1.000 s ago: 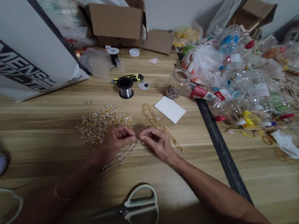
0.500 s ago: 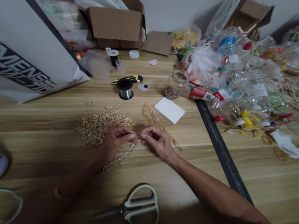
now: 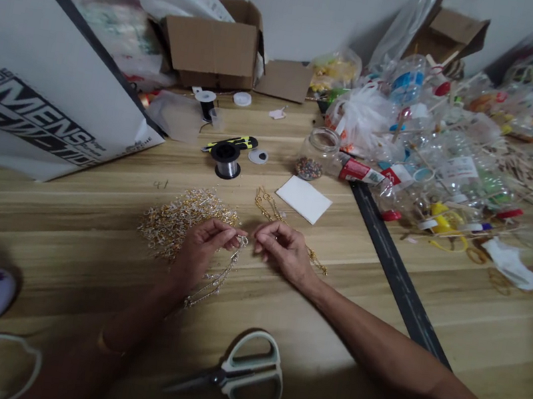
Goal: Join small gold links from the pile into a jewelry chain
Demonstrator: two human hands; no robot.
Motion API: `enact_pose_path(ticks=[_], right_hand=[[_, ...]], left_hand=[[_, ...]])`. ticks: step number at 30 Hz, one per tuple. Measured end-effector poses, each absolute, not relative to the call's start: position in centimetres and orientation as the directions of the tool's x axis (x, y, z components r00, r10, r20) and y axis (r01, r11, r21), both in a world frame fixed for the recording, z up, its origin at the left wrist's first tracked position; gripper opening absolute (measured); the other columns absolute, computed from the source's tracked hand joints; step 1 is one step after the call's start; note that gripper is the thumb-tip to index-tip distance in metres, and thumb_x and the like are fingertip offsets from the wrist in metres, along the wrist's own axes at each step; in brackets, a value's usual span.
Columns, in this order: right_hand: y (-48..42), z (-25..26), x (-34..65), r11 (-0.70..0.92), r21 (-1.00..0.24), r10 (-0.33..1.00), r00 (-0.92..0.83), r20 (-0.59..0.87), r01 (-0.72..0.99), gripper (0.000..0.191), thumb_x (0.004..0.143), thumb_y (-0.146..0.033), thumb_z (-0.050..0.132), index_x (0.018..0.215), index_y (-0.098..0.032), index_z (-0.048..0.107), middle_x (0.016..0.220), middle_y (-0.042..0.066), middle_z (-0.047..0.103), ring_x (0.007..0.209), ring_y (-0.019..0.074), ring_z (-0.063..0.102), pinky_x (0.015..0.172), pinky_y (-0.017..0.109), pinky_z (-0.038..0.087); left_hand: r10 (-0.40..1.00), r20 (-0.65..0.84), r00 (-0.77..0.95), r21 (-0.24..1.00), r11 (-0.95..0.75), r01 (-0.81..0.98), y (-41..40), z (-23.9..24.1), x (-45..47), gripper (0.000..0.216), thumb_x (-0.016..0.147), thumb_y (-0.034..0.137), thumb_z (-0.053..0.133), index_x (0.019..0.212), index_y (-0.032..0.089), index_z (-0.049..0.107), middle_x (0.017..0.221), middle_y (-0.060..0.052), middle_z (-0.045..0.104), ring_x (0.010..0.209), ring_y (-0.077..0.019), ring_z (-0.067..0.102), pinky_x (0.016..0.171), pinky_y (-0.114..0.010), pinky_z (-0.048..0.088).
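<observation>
My left hand [image 3: 202,249] pinches the end of a silver beaded chain [image 3: 217,283] between thumb and forefinger. The rest of the chain trails down to the wood tabletop. Just across a small gap, my right hand [image 3: 283,249] is closed, thumb against the fingers; whatever may be in its fingertips is too small to make out. Behind the left hand lies a heap of small gold and silver pieces [image 3: 177,216]. A gold chain [image 3: 265,205] runs partly behind the right hand. Scissors [image 3: 249,375] with pale handles rest near the front.
Beyond the hands are a wire spool [image 3: 226,163], a yellow-black cutter [image 3: 242,142], a bead jar [image 3: 314,156] and a white card [image 3: 304,199]. Plastic bottles [image 3: 458,166] crowd the right, past a black strip [image 3: 383,258]. A large white box [image 3: 49,70] stands left.
My right hand has drawn a little right, away from the silver chain's end, widening the gap between my hands. My left hand keeps its pinch. The view has shifted slightly.
</observation>
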State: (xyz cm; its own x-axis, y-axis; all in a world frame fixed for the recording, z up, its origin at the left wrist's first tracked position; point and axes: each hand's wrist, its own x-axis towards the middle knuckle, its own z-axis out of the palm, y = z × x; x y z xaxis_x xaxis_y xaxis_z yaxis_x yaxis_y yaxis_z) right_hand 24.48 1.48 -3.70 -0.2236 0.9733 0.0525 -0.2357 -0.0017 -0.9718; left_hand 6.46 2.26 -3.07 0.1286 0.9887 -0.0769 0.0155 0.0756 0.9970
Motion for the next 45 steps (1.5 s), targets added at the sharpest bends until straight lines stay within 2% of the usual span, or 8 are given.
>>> enact_pose_path(ticks=[7, 13, 19, 26, 32, 38, 42, 45], right_hand=[[1.53, -3.88, 24.42, -0.024, -0.974, 0.970, -0.241, 0.032, -0.225, 0.025, 0.077, -0.038, 0.066, 0.079, -0.014, 0.060, 0.064, 0.000, 0.060, 0.053, 0.0085, 0.054, 0.046, 0.019, 0.046], [1.44, -3.70, 24.27, -0.033, -0.970, 0.961, -0.275, 0.036, -0.242, 0.021, 0.078, -0.034, 0.066, 0.078, -0.014, 0.062, 0.066, 0.001, 0.062, 0.054, 0.0091, 0.056, 0.047, 0.020, 0.047], [1.27, -3.82, 24.21, -0.048, -0.969, 0.951, -0.307, 0.030, -0.241, 0.019, 0.079, -0.033, 0.065, 0.077, -0.014, 0.062, 0.067, 0.002, 0.063, 0.058, 0.0101, 0.058, 0.048, 0.020, 0.048], [1.30, -4.00, 24.21, -0.077, -0.960, 0.932, -0.361, 0.026, -0.269, 0.014, 0.081, -0.028, 0.064, 0.078, -0.014, 0.063, 0.075, 0.003, 0.067, 0.058, 0.0088, 0.059, 0.048, 0.018, 0.048], [1.45, -4.25, 24.13, -0.241, -0.911, 0.901, -0.426, -0.082, -0.334, 0.014, 0.078, -0.028, 0.068, 0.076, -0.015, 0.063, 0.087, 0.004, 0.069, 0.061, 0.0091, 0.064, 0.047, 0.016, 0.049], [1.49, -4.25, 24.09, -0.384, -0.847, 0.855, -0.489, -0.176, -0.366, 0.018, 0.075, -0.030, 0.071, 0.074, -0.015, 0.061, 0.079, 0.003, 0.068, 0.060, 0.0097, 0.064, 0.046, 0.016, 0.051], [1.41, -3.88, 24.04, -0.323, -0.888, 0.877, -0.457, -0.150, -0.328, 0.019, 0.076, -0.033, 0.069, 0.077, -0.016, 0.059, 0.071, 0.000, 0.063, 0.054, 0.0079, 0.058, 0.044, 0.017, 0.049], [1.15, -3.55, 23.90, -0.214, -0.957, 0.896, -0.431, -0.112, -0.196, 0.018, 0.076, -0.031, 0.069, 0.079, -0.017, 0.058, 0.066, -0.002, 0.058, 0.052, 0.0076, 0.054, 0.046, 0.018, 0.048]], left_hand=[[0.976, -0.082, 0.201, 0.997, 0.081, 0.012, 2.22, -2.65, 6.47, 0.014, 0.076, 0.028, 0.063, 0.071, 0.015, 0.063, 0.056, 0.002, 0.061, 0.053, -0.0100, 0.053, 0.057, -0.023, 0.042], [0.957, -0.095, 0.274, 0.995, 0.092, 0.024, 2.30, -2.87, 6.31, 0.015, 0.077, 0.028, 0.062, 0.070, 0.015, 0.060, 0.057, 0.003, 0.059, 0.054, -0.0095, 0.053, 0.056, -0.022, 0.041], [0.933, -0.166, 0.318, 0.984, 0.177, -0.004, 2.34, -3.28, 6.24, 0.019, 0.078, 0.033, 0.061, 0.073, 0.016, 0.053, 0.053, 0.004, 0.059, 0.048, -0.0092, 0.053, 0.051, -0.021, 0.041], [0.910, -0.216, 0.355, 0.959, 0.266, -0.098, 2.41, -3.51, 6.07, 0.019, 0.078, 0.032, 0.061, 0.076, 0.015, 0.052, 0.059, 0.003, 0.059, 0.051, -0.0094, 0.057, 0.052, -0.022, 0.045], [0.888, -0.196, 0.416, 0.958, 0.263, -0.111, 2.43, -3.47, 5.83, 0.017, 0.079, 0.029, 0.062, 0.075, 0.014, 0.057, 0.064, 0.002, 0.060, 0.056, -0.0088, 0.058, 0.056, -0.021, 0.047], [0.893, -0.189, 0.409, 0.966, 0.243, -0.084, 2.18, -3.08, 6.00, 0.019, 0.077, 0.031, 0.064, 0.075, 0.013, 0.057, 0.065, 0.001, 0.062, 0.055, -0.0093, 0.059, 0.055, -0.021, 0.048], [0.908, -0.179, 0.378, 0.978, 0.207, -0.036, 2.00, -2.89, 6.10, 0.019, 0.077, 0.032, 0.062, 0.075, 0.014, 0.055, 0.062, 0.001, 0.062, 0.051, -0.0099, 0.059, 0.051, -0.022, 0.049], [0.920, -0.159, 0.357, 0.985, 0.174, -0.009, 1.99, -3.05, 6.15, 0.019, 0.077, 0.031, 0.062, 0.074, 0.014, 0.055, 0.057, 0.002, 0.060, 0.049, -0.0097, 0.058, 0.050, -0.022, 0.049]])
